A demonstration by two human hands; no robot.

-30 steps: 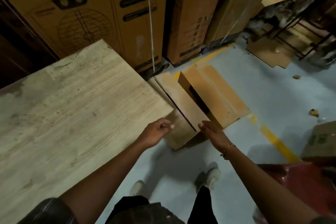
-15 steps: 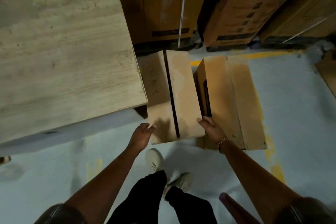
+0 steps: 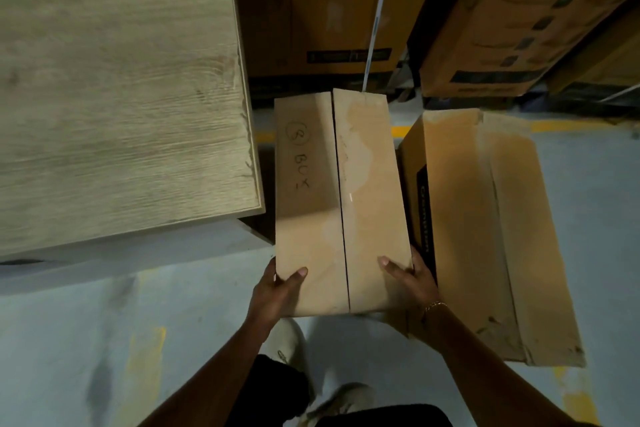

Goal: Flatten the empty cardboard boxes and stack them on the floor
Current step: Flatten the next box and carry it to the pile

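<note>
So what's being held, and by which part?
The closed cardboard box, at its near end: left hand on the left corner, right hand on the right.

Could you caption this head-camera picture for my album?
Left hand and right hand grip the near end of a closed cardboard box between a wooden table and a second box.

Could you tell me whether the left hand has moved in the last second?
Yes. The left hand went right from the table corner and now holds the closed box.
</note>
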